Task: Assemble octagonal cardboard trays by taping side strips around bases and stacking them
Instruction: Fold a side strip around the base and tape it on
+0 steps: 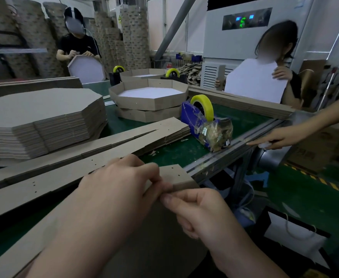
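At lower centre of the frame, the end of a cardboard side strip is pinched between the left hand and the right hand. Its long axis appears to run toward the lower left across the worktop (green-surfaced). The tape dispenser is found up-right, nearer the right hand.

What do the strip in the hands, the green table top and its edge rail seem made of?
Strip, pinched by left hand and right hand: matte brown cardboard, punched holes. Table top: green mat with dull sheen, perhaps rubber or PVC. Edge rail: grey grooved metal, probably aluminium.
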